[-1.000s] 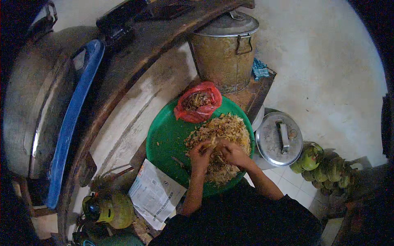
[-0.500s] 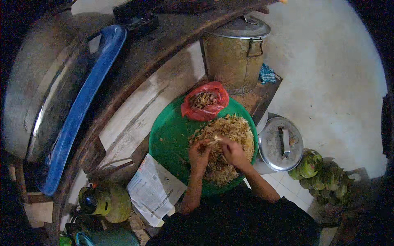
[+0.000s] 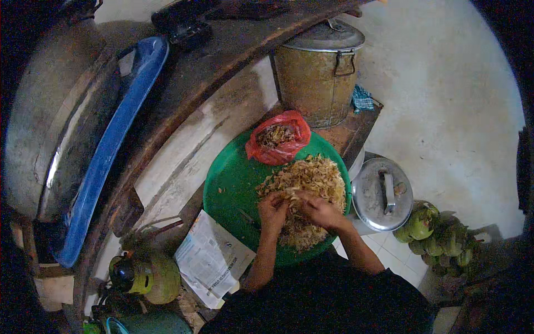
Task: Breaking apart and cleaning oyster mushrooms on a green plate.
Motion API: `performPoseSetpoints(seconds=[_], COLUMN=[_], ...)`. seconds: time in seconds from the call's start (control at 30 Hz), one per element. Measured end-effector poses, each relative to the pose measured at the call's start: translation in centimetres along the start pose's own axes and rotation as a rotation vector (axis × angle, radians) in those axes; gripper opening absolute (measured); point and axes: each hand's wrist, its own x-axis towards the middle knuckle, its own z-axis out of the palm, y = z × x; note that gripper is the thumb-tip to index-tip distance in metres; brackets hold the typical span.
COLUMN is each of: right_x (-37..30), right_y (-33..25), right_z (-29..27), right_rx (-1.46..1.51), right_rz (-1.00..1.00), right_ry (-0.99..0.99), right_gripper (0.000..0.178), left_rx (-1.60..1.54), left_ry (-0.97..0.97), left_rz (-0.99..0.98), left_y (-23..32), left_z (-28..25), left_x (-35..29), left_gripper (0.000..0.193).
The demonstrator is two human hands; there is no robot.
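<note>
A large heap of pale brown, shredded plant-like pieces [image 3: 320, 172] covers the right side of a round green tray [image 3: 222, 181]; their exact kind is unclear. Over the heap, my left hand [image 3: 272, 209] is closed, its fingertips pinching a pale shred [image 3: 293, 193]. My right hand [image 3: 321, 210] meets it from the right, fingers curled at the same shred, partly blurred. Behind them on the tray, an opened red plastic bag [image 3: 286, 147] holds darker brown scraps [image 3: 273, 135]. What looks like a knife [image 3: 248, 218] lies left of my left hand.
A tall lidded metal pot [image 3: 317, 78] stands beyond the tray. To the right are a round metal lid [image 3: 382, 193] and green fruits [image 3: 439, 239]. Newspaper [image 3: 211, 259] and a green gas cylinder [image 3: 158, 275] sit at left, below a wooden counter edge [image 3: 183, 106].
My hands stay over the heap, and my right hand has turned slightly and shifted right. The pale piece between my fingertips shows less clearly. The whole view has shifted a little.
</note>
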Motion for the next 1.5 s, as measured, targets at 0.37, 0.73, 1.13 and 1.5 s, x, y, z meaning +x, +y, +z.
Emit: performPoseSetpoints(seconds=[0.37, 0.73, 1.13, 1.5], right_x=[1.9, 0.7, 0.8, 0.6], right_y=[2.2, -2.0, -0.7, 3.6], right_z=[-1.2, -0.9, -0.4, 0.4], right_rx=[0.457, 0.376, 0.44, 0.215], right_rz=[0.615, 0.377, 0.533, 0.347], right_ry=[0.083, -0.1, 0.028, 0.059], right_gripper=[0.041, 0.037, 0.036, 0.033], left_rx=[0.166, -0.092, -0.112, 0.146], left_ry=[-0.05, -0.015, -0.133, -0.089], left_rz=[0.292, -0.025, -0.078, 0.194], left_y=[-0.4, 0.8, 2.2, 1.7], left_z=[1.2, 0.3, 0.7, 1.6], left_x=[0.0, 0.7, -0.1, 0.5], left_gripper=[0.027, 0.017, 0.016, 0.019])
